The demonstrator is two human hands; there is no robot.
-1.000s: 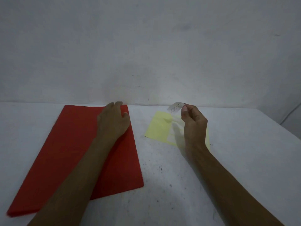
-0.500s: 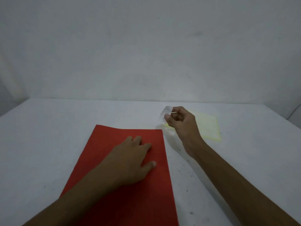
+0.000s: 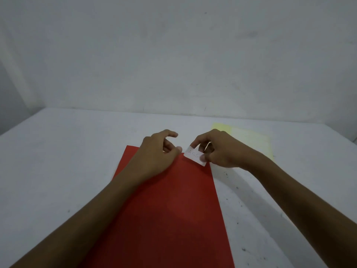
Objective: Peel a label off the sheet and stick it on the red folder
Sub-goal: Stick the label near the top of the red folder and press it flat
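While the right hand (image 3: pixel 222 151) pinches the white label (image 3: pixel 195 156) over the red folder's (image 3: pixel 170 209) far right corner, the left hand (image 3: pixel 160 153) rests there, fingers loosely spread.

Red folder (image 3: pixel 170 209), white label (image 3: pixel 194 156), pale yellow sheet (image 3: pixel 251 139), grey-white table (image 3: pixel 67 161)

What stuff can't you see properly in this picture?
Head view only:
- The word on the label: it starts "ASS", but the right hand thumb covers the rest.
- Whether the label is stuck down yet: too small to tell.
- The red folder: its near end is cut off by the bottom edge, and the left hand covers part of its far edge.
- The yellow sheet: pale, partly behind the right hand; remaining labels can't be seen.
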